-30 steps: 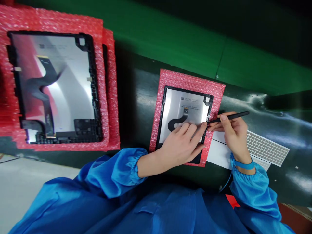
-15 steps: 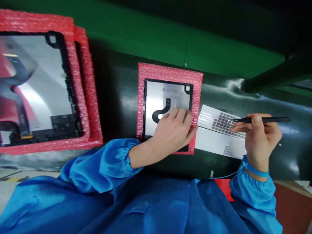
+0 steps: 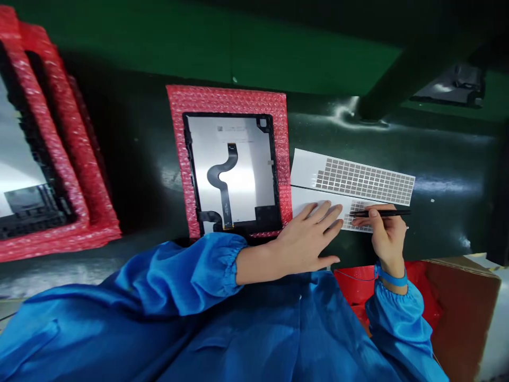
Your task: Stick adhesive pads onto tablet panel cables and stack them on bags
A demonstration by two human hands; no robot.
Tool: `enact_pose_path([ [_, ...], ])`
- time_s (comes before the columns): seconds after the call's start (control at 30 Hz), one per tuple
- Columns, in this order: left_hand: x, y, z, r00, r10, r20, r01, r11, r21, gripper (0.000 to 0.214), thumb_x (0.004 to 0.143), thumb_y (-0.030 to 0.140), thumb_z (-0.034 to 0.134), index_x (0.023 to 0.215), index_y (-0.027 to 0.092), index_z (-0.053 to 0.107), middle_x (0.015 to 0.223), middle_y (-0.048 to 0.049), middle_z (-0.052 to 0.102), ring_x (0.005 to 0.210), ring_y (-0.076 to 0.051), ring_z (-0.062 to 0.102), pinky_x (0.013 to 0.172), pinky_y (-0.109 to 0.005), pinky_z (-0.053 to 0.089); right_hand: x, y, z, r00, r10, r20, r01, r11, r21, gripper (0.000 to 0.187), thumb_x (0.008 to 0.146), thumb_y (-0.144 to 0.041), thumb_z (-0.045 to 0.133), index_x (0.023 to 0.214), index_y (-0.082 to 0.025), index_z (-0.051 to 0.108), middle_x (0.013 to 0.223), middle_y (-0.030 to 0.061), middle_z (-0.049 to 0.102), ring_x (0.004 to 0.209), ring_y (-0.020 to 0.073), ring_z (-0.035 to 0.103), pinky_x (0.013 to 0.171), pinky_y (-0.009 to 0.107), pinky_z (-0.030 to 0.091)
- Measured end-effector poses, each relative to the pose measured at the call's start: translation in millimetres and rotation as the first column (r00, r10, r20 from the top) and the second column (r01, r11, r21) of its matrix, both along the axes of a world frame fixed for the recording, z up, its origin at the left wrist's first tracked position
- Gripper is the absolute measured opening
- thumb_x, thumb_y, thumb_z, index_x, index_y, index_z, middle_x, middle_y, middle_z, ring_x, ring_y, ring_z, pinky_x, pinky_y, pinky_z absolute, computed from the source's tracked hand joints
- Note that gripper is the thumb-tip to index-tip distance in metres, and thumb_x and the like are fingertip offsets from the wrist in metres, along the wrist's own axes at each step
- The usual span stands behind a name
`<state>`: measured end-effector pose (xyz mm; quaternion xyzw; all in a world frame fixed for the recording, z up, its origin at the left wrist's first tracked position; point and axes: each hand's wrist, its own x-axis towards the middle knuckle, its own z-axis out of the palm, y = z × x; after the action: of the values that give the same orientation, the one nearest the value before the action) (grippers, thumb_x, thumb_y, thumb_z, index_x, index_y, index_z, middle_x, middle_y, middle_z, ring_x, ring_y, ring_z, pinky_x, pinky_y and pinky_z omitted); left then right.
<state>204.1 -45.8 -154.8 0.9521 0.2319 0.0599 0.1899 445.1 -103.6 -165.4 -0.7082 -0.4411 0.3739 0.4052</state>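
My right hand (image 3: 387, 233) grips black tweezers (image 3: 392, 213), whose tips are over the small grey squares of the lower sticker sheet (image 3: 304, 197). Fingers spread, my left hand (image 3: 308, 239) lies across that sheet's left part and the dark surface in front of it. A second sticker sheet (image 3: 366, 178), with rows of grey squares, lies just behind. To the left is a display panel (image 3: 250, 154) with a black frame, a silver back and a curved black flex cable (image 3: 214, 175). It rests on a red bubble-wrap sheet (image 3: 228, 98); neither hand touches the panel.
At the far left, more panels lie stacked with red bubble wrap (image 3: 75, 170). A dark post (image 3: 382, 95) rises from the green work surface behind the sheets. Another dark part (image 3: 451, 87) lies at the back right. A brown box (image 3: 463, 297) with red wrap stands at the front right.
My left hand has left the display panel and spread out on the lower sticker sheet. My right hand has moved the tweezers from the upper sheet to the lower one. The view has shifted right.
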Motion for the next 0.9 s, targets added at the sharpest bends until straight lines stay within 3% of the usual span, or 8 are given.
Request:
enact_pose_path([
  [0.43,-3.2,5.0,-0.3,1.0,-0.018,-0.008,0.017,1.0,-0.01,0.079,0.094,0.066,0.071,0.15,0.012,0.062,0.168,-0.0177,0.049,0.15,-0.04,0.046,0.119,-0.052,0.039,-0.8,5.9,2.7,0.998,0.042,0.037,-0.041,0.999,-0.012,0.026,0.101,-0.049,0.073,0.103,-0.023,0.07,0.077,0.0037,0.082,0.067,0.026,0.081,0.067,0.039,0.068],
  [0.63,-2.3,12.4,-0.3,0.998,-0.052,0.031,0.052,0.999,-0.005,0.078,0.093,0.065,0.073,0.148,0.011,0.064,0.166,-0.0191,0.051,0.145,-0.041,0.049,0.113,-0.051,0.042,2.0,12.4,6.4,0.984,-0.063,-0.165,0.069,0.997,0.032,0.027,0.1,-0.05,0.074,0.096,-0.024,0.068,0.069,0.0002,0.078,0.051,0.0231,0.075,0.058,0.038,0.066],
  [0.73,-10.6,15.8,5.4,0.994,-0.052,0.097,0.054,0.998,-0.024,0.071,0.092,0.062,0.076,0.141,0.011,0.068,0.163,-0.0196,0.053,0.145,-0.039,0.05,0.114,-0.048,0.044,-7.6,26.1,12.1,0.974,-0.054,-0.22,0.069,0.996,0.058,0.026,0.1,-0.049,0.073,0.096,-0.024,0.067,0.069,-0.0009,0.078,0.052,0.0234,0.076,0.06,0.039,0.068],
  [0.8,-23.8,17.2,11.1,0.988,-0.03,0.148,0.034,0.999,-0.027,0.056,0.097,0.056,0.073,0.131,0.011,0.072,0.152,-0.0191,0.062,0.137,-0.035,0.056,0.11,-0.044,0.047,-23.0,43.0,16.2,0.971,-0.014,-0.239,0.032,0.997,0.07,0.026,0.101,-0.048,0.072,0.098,-0.023,0.067,0.07,0.0,0.079,0.055,0.0237,0.078,0.06,0.038,0.068],
  [0.9,-54.3,19.7,17.4,0.976,0.088,0.197,-0.087,0.996,-0.01,0.036,0.106,0.046,0.061,0.109,0.012,0.075,0.109,-0.0127,0.073,0.102,-0.026,0.067,0.091,-0.039,0.055,-59.6,77.8,21.9,0.96,0.076,-0.27,-0.055,0.995,0.085,0.027,0.102,-0.048,0.072,0.099,-0.022,0.067,0.073,0.0014,0.08,0.057,0.0221,0.079,0.059,0.034,0.067],
])
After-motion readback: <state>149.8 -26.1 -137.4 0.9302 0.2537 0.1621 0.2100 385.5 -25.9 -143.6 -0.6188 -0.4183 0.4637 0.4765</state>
